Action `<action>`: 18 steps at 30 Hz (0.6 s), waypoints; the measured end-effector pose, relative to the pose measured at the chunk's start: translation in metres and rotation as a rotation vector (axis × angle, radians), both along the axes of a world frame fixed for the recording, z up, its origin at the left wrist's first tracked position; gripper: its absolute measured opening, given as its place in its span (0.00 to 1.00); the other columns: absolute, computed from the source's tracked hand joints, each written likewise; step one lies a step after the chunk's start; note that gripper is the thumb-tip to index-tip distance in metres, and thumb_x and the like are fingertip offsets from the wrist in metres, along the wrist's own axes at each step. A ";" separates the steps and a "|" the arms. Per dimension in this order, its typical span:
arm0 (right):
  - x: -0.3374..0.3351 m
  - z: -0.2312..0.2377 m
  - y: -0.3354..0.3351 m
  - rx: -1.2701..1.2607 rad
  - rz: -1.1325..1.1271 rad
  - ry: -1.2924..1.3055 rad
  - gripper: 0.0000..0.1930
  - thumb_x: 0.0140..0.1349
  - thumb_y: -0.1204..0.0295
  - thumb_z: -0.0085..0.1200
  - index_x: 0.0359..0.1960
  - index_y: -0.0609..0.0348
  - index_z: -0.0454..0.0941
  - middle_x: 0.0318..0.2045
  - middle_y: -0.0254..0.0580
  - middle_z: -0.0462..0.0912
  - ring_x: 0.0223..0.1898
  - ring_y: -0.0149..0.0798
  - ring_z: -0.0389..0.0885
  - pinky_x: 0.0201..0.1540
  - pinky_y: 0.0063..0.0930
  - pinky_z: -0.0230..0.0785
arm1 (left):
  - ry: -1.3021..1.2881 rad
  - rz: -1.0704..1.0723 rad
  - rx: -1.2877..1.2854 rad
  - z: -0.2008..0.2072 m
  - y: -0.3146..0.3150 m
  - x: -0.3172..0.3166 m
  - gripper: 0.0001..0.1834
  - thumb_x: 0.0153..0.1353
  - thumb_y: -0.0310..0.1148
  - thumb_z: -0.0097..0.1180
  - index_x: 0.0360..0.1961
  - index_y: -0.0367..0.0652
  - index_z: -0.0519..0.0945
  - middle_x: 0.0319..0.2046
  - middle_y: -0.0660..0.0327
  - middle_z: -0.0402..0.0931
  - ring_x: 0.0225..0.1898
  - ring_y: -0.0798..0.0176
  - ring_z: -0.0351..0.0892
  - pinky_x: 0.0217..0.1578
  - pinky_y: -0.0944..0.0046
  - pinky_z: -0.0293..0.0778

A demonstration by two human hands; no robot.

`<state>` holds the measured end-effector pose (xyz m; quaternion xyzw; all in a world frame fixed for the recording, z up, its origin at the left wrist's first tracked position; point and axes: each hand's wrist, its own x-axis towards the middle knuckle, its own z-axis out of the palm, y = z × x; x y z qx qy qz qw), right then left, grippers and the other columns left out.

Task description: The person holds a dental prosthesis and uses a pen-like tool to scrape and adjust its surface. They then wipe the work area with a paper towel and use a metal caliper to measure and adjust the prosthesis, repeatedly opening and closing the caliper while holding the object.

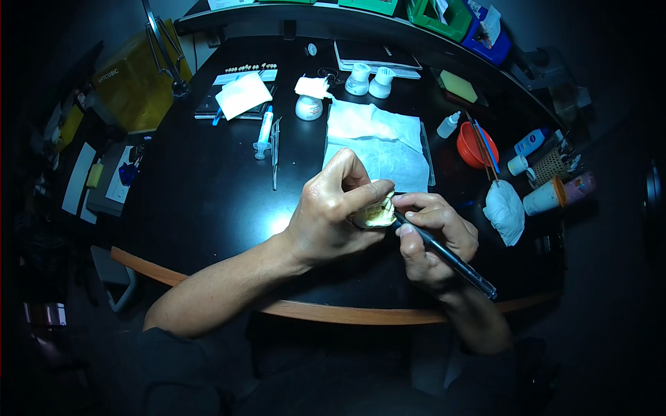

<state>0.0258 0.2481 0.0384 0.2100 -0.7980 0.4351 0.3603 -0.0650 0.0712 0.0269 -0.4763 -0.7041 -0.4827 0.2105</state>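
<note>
My left hand (pixel 333 204) is closed round a small pale yellow dental cast (pixel 374 215), gripping it between thumb and fingers above the front part of the desk. Part of the cast is hidden behind the fingers. From the right, my right hand (pixel 440 239) pinches a slim black pen (pixel 454 260). Its front end meets the edge of the cast, though whether the tip touches cannot be made out. The pen's back end slants down to the right, past my palm. Just beyond both hands lies a white tissue sheet (pixel 388 163) on a flat pad.
Tweezers (pixel 275 156) and a syringe (pixel 264 132) lie at left, near a white pad (pixel 243 96). White jars (pixel 309 107) stand farther back. At right are a dropper bottle (pixel 449 124), a red bowl (pixel 472 144), brushes and a crumpled tissue (pixel 504 211). A wooden edge (pixel 347 313) borders the desk.
</note>
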 end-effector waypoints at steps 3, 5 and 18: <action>0.002 0.000 0.014 -0.097 -0.012 -0.004 0.11 0.61 0.71 0.59 0.37 0.67 0.74 0.36 0.56 0.84 0.37 0.40 0.86 0.41 0.30 0.79 | 0.003 -0.003 0.000 0.006 0.000 -0.001 0.27 0.35 0.28 0.77 0.43 0.41 0.87 0.33 0.59 0.70 0.32 0.63 0.77 0.30 0.63 0.79; 0.003 0.004 0.022 -0.196 -0.054 -0.058 0.12 0.62 0.71 0.57 0.40 0.67 0.73 0.37 0.50 0.80 0.35 0.34 0.82 0.40 0.27 0.77 | 0.006 -0.004 0.005 0.007 0.001 -0.004 0.26 0.35 0.28 0.76 0.43 0.40 0.87 0.34 0.59 0.71 0.33 0.63 0.77 0.31 0.63 0.80; 0.002 0.005 0.020 -0.470 0.091 -0.113 0.10 0.62 0.74 0.57 0.40 0.70 0.75 0.42 0.57 0.82 0.34 0.30 0.84 0.41 0.23 0.78 | 0.027 -0.197 0.102 0.005 0.005 -0.019 0.26 0.42 0.32 0.74 0.45 0.35 0.83 0.41 0.53 0.79 0.42 0.58 0.83 0.40 0.61 0.82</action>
